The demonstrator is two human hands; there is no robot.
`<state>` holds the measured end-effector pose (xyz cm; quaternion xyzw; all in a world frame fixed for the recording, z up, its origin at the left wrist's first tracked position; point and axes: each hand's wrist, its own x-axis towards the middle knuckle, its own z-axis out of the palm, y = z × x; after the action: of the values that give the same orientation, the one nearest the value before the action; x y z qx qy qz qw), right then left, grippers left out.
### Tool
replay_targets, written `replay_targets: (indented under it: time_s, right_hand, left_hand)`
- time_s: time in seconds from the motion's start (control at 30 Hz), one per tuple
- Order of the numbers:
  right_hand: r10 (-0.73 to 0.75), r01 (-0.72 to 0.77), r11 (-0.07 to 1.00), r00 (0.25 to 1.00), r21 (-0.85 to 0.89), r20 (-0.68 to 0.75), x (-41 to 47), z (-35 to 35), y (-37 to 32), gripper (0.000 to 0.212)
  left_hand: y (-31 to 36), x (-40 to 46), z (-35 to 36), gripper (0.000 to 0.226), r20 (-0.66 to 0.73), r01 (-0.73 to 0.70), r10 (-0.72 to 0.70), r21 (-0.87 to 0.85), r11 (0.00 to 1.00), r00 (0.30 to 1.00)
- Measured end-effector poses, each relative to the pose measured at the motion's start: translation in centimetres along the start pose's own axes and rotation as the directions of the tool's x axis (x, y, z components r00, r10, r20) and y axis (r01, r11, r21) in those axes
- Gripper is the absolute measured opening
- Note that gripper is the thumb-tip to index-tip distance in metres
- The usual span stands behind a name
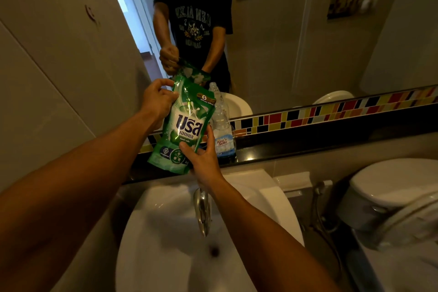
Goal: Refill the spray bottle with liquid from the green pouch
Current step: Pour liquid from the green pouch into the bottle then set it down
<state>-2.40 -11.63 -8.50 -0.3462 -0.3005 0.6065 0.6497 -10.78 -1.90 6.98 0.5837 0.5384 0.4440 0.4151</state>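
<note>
I hold the green pouch (183,125) upright over the back of the sink, just in front of the black ledge. My left hand (157,99) pinches its top left corner. My right hand (203,156) grips its lower right edge. Behind the pouch stands a clear bottle (222,125) with a blue and white label, on the ledge against the mirror. The bottle's neck shows no spray head on it, and its left side is hidden by the pouch.
A white sink (170,232) with a chrome tap (202,208) lies below my arms. The black ledge (308,147) runs under a coloured tile strip and the mirror (272,31). A toilet (391,197) and a hose sprayer (318,189) are at the right.
</note>
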Motion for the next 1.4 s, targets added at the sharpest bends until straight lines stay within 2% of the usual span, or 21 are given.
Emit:
replay_targets:
  time_s: [0.2, 0.67, 1.4]
  right_hand:
    - [0.01, -0.01, 1.0, 1.0, 0.026, 0.001, -0.3, 0.4, -0.5, 0.086]
    - [0.05, -0.048, 0.995, 0.999, 0.092, -0.019, -0.5, 1.1, -0.7, 0.091]
    - [0.11, -0.107, 0.991, 0.993, 0.086, -0.03, -0.5, 1.5, -1.2, 0.093]
  left_hand:
    - [0.6, 0.2, 0.1, 0.034, 0.011, -0.011, 0.011, 0.051, 0.999, 1.0]
    - [1.4, 0.3, 0.2, 0.033, 0.043, -0.028, 0.023, 0.125, 0.992, 0.999]
    - [2.6, 0.0, 1.0, 0.034, 0.024, -0.008, 0.005, 0.143, 0.99, 1.0]
